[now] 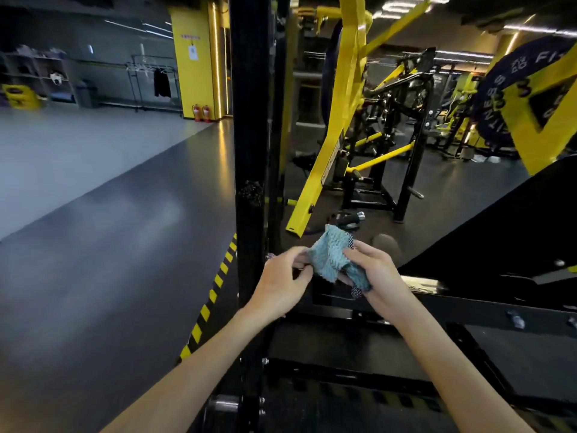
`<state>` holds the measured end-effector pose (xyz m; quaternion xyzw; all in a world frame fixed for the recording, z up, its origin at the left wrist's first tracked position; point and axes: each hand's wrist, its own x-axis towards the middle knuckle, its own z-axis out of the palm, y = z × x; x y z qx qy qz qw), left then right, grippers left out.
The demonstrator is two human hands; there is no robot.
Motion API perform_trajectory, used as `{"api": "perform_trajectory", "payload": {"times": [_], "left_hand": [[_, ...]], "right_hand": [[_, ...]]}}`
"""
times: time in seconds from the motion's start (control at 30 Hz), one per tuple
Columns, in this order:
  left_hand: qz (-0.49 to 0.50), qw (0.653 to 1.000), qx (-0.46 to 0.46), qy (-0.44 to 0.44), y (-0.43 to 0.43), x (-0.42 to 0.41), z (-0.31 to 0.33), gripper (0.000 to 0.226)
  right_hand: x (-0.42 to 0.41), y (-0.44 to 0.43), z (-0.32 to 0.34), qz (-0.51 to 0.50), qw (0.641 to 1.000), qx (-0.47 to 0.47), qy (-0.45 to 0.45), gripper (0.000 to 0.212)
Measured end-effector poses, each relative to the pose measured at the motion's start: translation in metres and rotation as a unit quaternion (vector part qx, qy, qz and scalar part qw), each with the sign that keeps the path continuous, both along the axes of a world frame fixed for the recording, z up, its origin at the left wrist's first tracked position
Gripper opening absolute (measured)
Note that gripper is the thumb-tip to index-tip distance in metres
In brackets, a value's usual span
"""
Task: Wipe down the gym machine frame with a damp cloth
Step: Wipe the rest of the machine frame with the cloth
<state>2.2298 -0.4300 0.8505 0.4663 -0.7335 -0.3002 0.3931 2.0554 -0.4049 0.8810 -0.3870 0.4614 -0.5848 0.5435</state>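
- You face a gym's grey floor (109, 245), with the black frame (249, 120) upright just ahead.
- Your left hand (281, 285) pinches the cloth (331, 254) with its fingers; your right hand (381, 276) has its fingers curled round it, right of the frame.

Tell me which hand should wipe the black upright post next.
Left, probably. The left hand pinches the blue cloth right beside the black upright post, while the right hand grips the cloth farther from it and would have to reach across.
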Motion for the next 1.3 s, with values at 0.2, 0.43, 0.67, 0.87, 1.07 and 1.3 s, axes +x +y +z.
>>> {"api": "perform_trajectory", "payload": {"times": [0.2,0.43,0.67,0.87,1.07,1.3], "left_hand": [[0.065,0.970,-0.029,-0.231,-0.004,-0.004,-0.067,0.064],[0.070,0.896,-0.098,-0.426,-0.024,0.003,-0.100,0.081],[0.095,0.920,-0.123,-0.360,-0.024,-0.001,-0.105,0.085],[0.110,0.913,-0.112,-0.377,-0.024,0.001,-0.107,0.086],[0.118,0.900,-0.118,-0.403,-0.024,0.001,-0.107,0.090],[0.141,0.912,-0.110,-0.369,-0.021,-0.009,-0.109,0.087]], "right_hand": [[-0.011,-0.036,-0.040,-0.079,0.913,-0.064,0.395,0.036],[0.039,-0.069,-0.073,-0.010,0.715,-0.202,0.669,0.036],[0.049,-0.075,-0.105,-0.026,0.686,-0.217,0.694,0.046],[0.044,-0.077,-0.107,0.011,0.704,-0.211,0.679,0.052],[0.022,-0.069,-0.115,-0.035,0.671,-0.223,0.706,0.025],[-0.011,-0.057,-0.122,-0.102,0.661,-0.180,0.721,0.025]]}}
